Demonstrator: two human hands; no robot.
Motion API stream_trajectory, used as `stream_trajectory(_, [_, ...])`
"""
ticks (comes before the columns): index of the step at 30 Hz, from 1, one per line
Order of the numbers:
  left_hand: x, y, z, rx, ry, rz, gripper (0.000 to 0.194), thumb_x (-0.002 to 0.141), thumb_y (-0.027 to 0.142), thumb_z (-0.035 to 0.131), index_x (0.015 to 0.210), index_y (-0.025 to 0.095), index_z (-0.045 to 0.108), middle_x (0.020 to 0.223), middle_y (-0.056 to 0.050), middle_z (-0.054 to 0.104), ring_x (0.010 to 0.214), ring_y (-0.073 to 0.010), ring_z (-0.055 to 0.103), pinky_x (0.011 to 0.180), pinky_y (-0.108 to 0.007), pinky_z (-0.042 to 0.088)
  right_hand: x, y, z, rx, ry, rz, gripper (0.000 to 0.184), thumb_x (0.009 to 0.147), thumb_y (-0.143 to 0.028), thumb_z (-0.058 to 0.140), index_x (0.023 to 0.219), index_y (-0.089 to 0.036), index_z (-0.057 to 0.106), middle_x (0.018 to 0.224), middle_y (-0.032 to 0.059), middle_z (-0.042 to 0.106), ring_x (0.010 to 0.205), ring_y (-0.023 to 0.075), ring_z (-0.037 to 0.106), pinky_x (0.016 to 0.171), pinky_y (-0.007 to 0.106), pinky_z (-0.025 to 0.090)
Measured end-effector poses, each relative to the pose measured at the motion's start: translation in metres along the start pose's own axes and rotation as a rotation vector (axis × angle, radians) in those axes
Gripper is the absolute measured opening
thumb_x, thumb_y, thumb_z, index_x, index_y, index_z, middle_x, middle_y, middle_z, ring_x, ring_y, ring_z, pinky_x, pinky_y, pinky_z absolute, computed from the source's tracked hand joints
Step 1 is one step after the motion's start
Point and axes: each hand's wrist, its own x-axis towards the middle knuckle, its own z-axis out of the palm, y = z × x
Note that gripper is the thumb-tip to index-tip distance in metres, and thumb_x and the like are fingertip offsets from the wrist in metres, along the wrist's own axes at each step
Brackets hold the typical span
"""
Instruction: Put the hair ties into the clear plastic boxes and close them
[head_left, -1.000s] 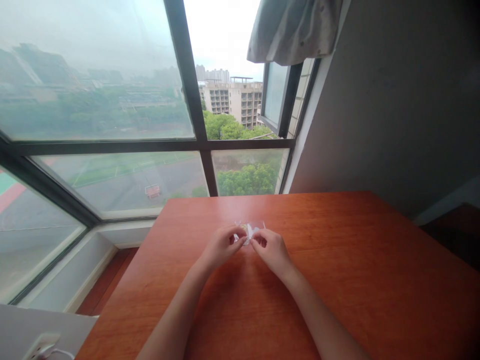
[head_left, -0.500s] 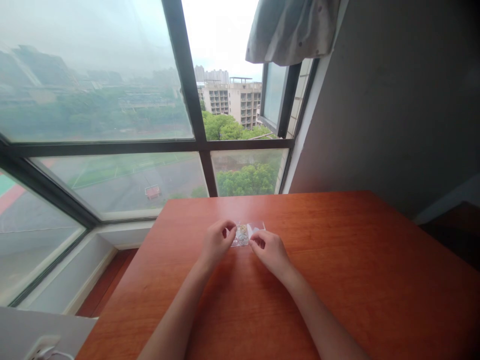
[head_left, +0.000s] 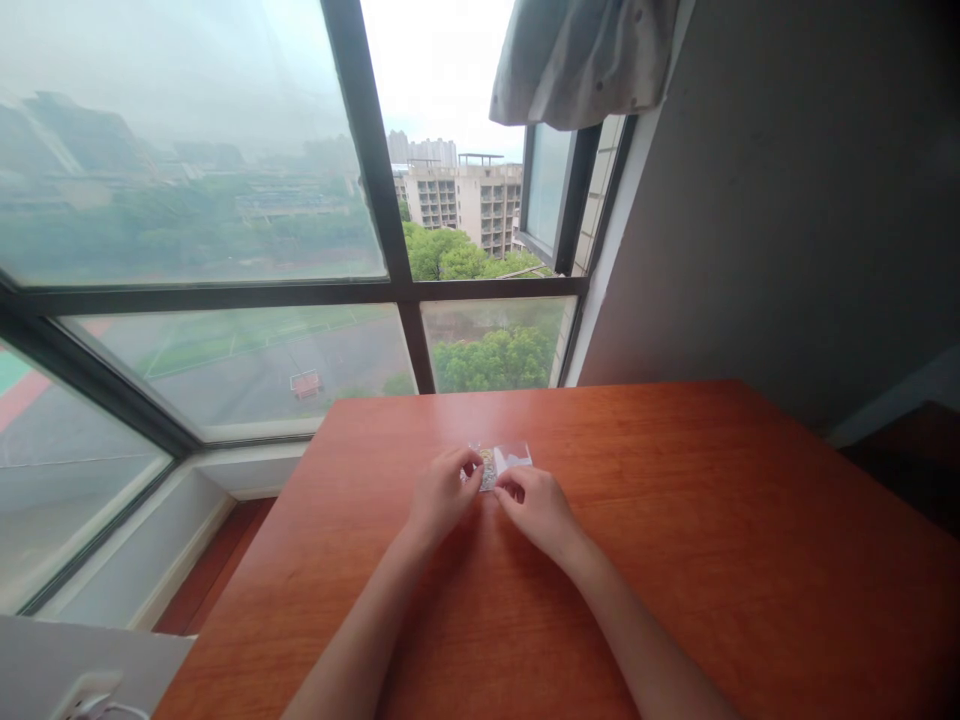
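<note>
On the table lies a small clear plastic case. Tiny silvery and yellowish pieces fill its middle part, and a whitish patch shows on its right side. My left hand covers the left end of the case, thumb and fingers pinched together over the small pieces. At the front right edge, my right hand is closed in a pinch too, its fingertips touching or just over the case. What either pinch holds is too small to make out.
The reddish-brown wooden table stretches out around both hands. Beyond its far edge are dark-framed windows, with a grey curtain hanging above. A grey wall rises at the right, and a socket with a white plug sits low at the left.
My left hand has shifted a little right and nearer, over more of the small pieces. My right fingertips have moved slightly left, so the two hands are closer together.
</note>
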Motion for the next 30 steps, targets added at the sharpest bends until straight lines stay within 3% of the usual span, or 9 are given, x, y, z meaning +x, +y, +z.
stream_trajectory(23, [-0.0025,0.0066,-0.0005,0.184,-0.036,0.007,0.012,0.083,0.022,0.052,0.074,0.021,0.06,0.074,0.0,0.059,0.067,-0.0148,0.055,0.06,-0.024,0.036,-0.0002,-0.0003,-0.0008,0.001,-0.015,0.003,0.012,0.082,-0.02,0.056,0.077,-0.022,0.067,0.072,-0.0007,0.065,0.067,0.0142,0.057,0.065,0.023,0.04])
stream_trajectory(30, [-0.0014,0.0026,-0.0047,0.177,0.002,-0.049,0.013,0.086,0.027,0.052,0.084,0.022,0.064,0.079,-0.001,0.061,0.07,-0.0151,0.057,0.063,-0.025,0.039,0.0001,0.0018,-0.001,0.01,0.003,0.004,0.011,0.082,-0.02,0.057,0.079,-0.021,0.067,0.071,-0.0014,0.065,0.066,0.0134,0.057,0.064,0.022,0.04])
